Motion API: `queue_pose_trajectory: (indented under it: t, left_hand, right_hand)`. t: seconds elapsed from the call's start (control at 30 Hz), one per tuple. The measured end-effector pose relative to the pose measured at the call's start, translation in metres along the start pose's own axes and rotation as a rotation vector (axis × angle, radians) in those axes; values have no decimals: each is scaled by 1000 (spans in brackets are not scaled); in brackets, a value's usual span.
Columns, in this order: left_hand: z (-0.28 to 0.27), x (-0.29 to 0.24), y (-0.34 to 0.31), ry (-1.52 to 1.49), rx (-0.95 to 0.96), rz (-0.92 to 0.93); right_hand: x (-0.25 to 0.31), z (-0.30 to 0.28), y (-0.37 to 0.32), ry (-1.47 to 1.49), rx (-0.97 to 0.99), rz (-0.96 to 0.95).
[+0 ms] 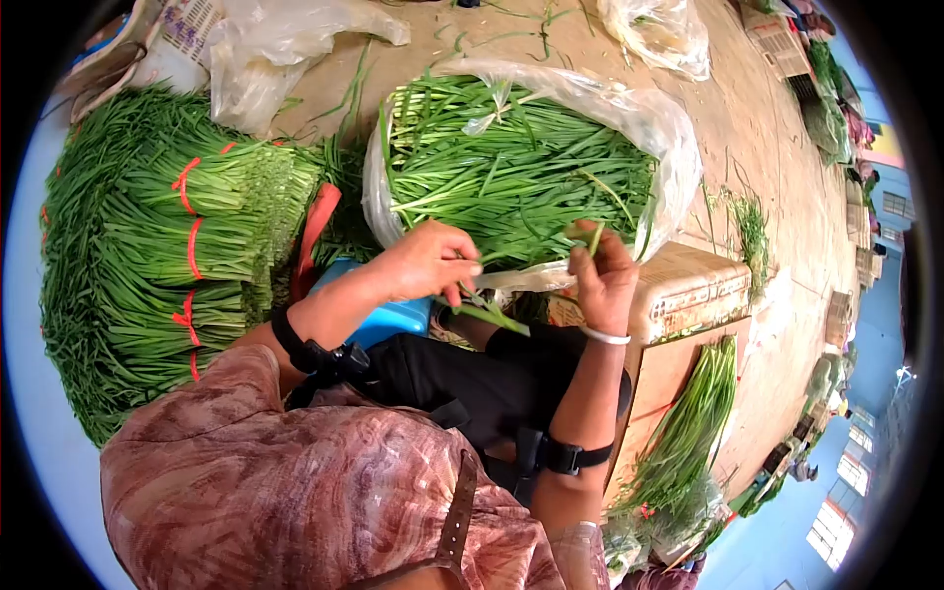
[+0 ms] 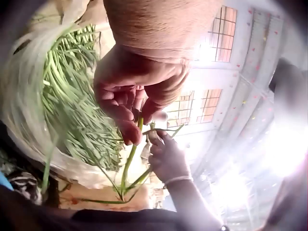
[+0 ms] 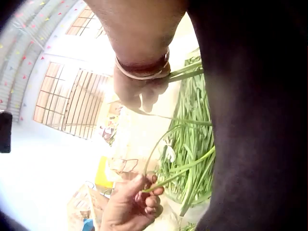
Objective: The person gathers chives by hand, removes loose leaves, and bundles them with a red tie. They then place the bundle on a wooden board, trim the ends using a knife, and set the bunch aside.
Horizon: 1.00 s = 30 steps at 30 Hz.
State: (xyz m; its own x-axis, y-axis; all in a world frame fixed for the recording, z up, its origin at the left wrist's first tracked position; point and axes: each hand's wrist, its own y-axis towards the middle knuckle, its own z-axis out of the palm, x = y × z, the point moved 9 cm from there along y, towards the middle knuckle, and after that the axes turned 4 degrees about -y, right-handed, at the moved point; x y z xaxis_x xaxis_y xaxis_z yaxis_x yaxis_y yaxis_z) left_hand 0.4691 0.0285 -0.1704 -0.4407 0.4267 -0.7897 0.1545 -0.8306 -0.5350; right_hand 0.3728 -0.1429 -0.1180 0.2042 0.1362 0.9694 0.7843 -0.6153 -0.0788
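Note:
My left hand (image 1: 425, 264) pinches a few garlic chive stalks (image 1: 492, 315), which hang down over my lap. In the left wrist view a green stalk (image 2: 130, 161) runs down from between the thumb and fingers of this hand (image 2: 127, 94). My right hand (image 1: 606, 280), with a white band at its wrist, is raised a short way to the right and pinches a thin chive piece (image 1: 596, 239) at its fingertips. Just beyond both hands lies a large heap of loose chives (image 1: 511, 167) in a clear plastic bag (image 1: 674, 147).
Chive bundles (image 1: 211, 256) tied with red bands are stacked on the left. A blue plastic item (image 1: 393, 320) sits beside my left forearm. On the right stand a crate (image 1: 693, 290) and a board with a loose chive bunch (image 1: 688, 423). Another plastic bag (image 1: 261, 69) lies at the back.

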Motion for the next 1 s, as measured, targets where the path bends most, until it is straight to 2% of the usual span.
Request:
queue_pose_trajectory:
  t: [0.03, 0.07, 0.17, 0.2, 0.27, 0.3, 0.47, 0.57, 0.67, 0.7, 0.73, 0.8, 0.87, 0.93, 1.0]
  left_hand:
    - [3, -2, -1, -25, 8, 11]
    - [6, -5, -2, -25, 12, 11]
    - [10, -29, -6, -182, 25, 109]
    - [9, -32, -5, -283, 39, 92]
    - [-1, -24, 7, -578, 22, 72]
    - [-1, -25, 9, -577, 28, 82]
    - [6, -29, 20, -824, -15, 106]
    - [24, -30, 22, -713, -93, 119]
    - [43, -33, 19, -567, -104, 162]
    - [47, -39, 18, -499, -105, 258]
    - [51, -45, 17, -432, -108, 355]
    - [60, -43, 18, -429, -74, 394]
    - [65, -48, 14, -357, -70, 532]
    - [70, -48, 12, -291, -77, 560]
    - [72, -54, 7, -214, -112, 697]
  right_hand:
    - [3, 13, -5, 95, 87, 86]
    - [10, 19, -7, 5, 148, 42]
    - [12, 8, -13, 72, 90, 77]
    - [10, -2, -12, 145, 41, 50]
    - [11, -21, -16, 79, 4, 38]
    - [18, -23, -19, 80, -6, 10]
    - [38, -1, -36, 284, 9, -117]
    - [58, 8, -36, 305, -78, -155]
    - [51, -4, -30, 393, -347, 40]
    - [46, -10, -28, 397, -407, 50]
    - [45, -14, -26, 395, -413, 42]
    - [28, -21, -27, 336, -455, 198]
    - [18, -27, -25, 434, -483, 214]
    - [13, -24, -25, 575, -442, 270]
    - [7, -26, -29, 574, -478, 333]
